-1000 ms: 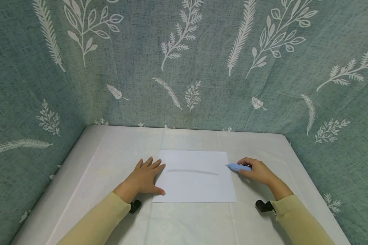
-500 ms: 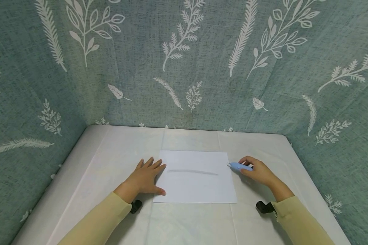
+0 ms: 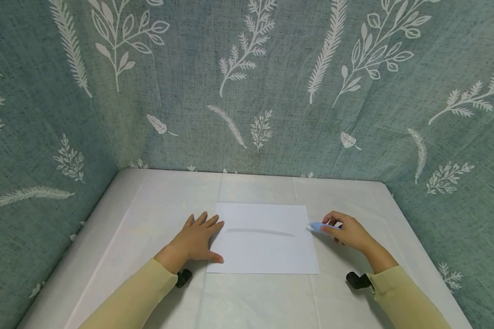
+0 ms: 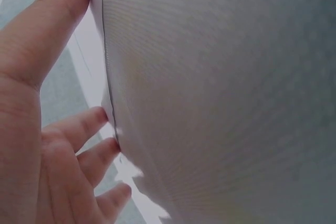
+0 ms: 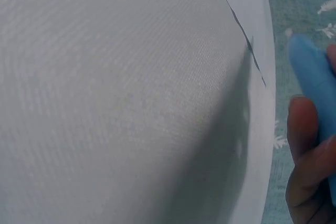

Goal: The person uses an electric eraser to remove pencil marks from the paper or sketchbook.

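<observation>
At the lower right of the frame, cut off by the edge, the right hand [image 5: 307, 174] holds a smooth light blue object [image 5: 313, 77], its rounded end pointing up and left. A pale surface [image 5: 105, 93] fills the left and middle, crossed by a soft dark shadow [image 5: 215, 156] that narrows upward to a thin dark line [image 5: 239, 23] at upper right. Green fabric [image 5: 294, 3] with white leaf prints lies along the right side.

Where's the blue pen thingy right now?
In the head view, the blue pen-shaped tool is right of centre, held in the person's right hand, with its tip near the right edge of the white paper sheet.
</observation>
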